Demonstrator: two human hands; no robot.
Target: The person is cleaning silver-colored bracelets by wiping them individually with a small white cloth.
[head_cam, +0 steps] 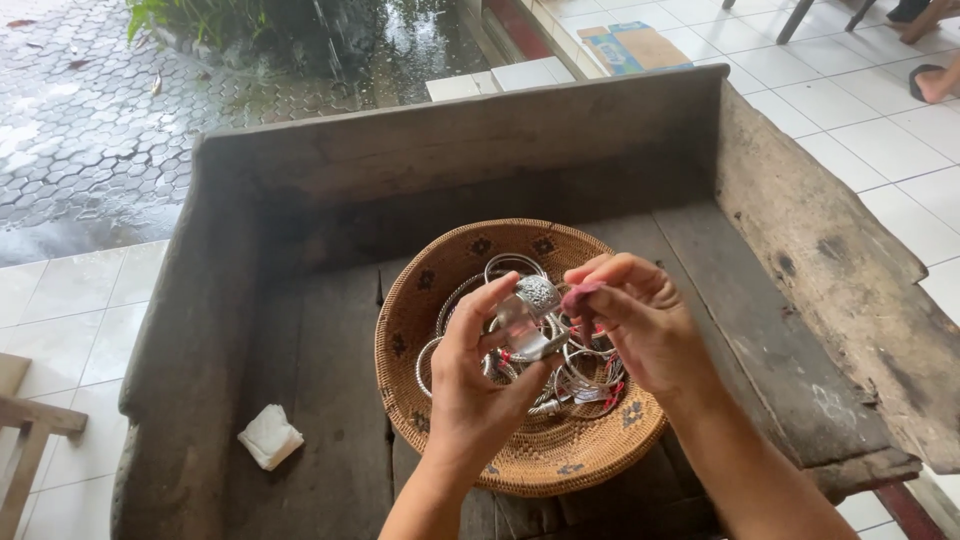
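Note:
My left hand (478, 375) holds up a wide silver cuff bracelet (530, 312) with a patterned top, gripped between thumb and fingers. My right hand (640, 320) pinches a small pink cloth (579, 296) against the side of the bracelet. Both hands hover over a round woven basket (420, 300) that holds several silver bangles and rings (585, 375), some with red tags.
The basket sits in a worn wooden tray-like bench (300, 330) with raised sides. A folded white cloth (270, 436) lies at the bench's left. White floor tiles (880, 130) surround it; wet paving (90, 130) lies beyond. Someone's sandalled foot (935, 82) shows at the top right.

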